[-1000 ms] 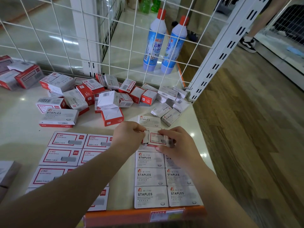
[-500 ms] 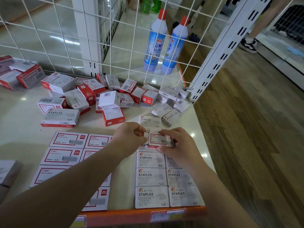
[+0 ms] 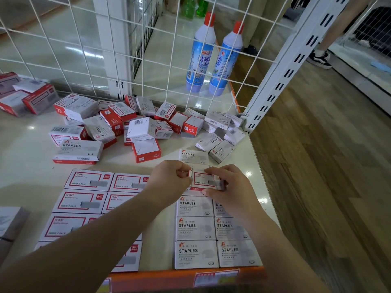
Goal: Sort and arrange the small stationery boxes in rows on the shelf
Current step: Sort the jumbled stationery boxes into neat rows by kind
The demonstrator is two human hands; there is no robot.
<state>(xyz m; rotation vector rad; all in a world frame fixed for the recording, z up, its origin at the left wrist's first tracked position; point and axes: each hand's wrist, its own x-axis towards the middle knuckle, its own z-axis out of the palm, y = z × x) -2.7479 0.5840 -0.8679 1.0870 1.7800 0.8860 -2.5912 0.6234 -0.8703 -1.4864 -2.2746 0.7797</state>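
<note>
Both hands are closed on one red-framed box (image 3: pixel 203 180), held just above the far end of the right-hand block of STAPLES boxes (image 3: pixel 195 229): the left hand (image 3: pixel 169 180) pinches its left end, the right hand (image 3: pixel 229 187) curls over its top and right end; its label matches the red-framed rows (image 3: pixel 84 199) at 9 o'clock, so the likeliest slip, in my judgement, is setting it into the wrong block; a careless put-down could also nudge the grey boxes beneath out of line, or knock the lone STAPLES box (image 3: pixel 193 155) just beyond at 12 o'clock. Whether the box's end flap is open I cannot tell; if so, staples might spill. The unsorted heap (image 3: pixel 127 123) crowds the shelf (image 3: pixel 25 166) from 10 to 1 o'clock, against the wire grid (image 3: pixel 148 60); two blue bottles (image 3: pixel 211 56) stand behind it; the shelf edge lies close at 3 o'clock, a drop risk.
</note>
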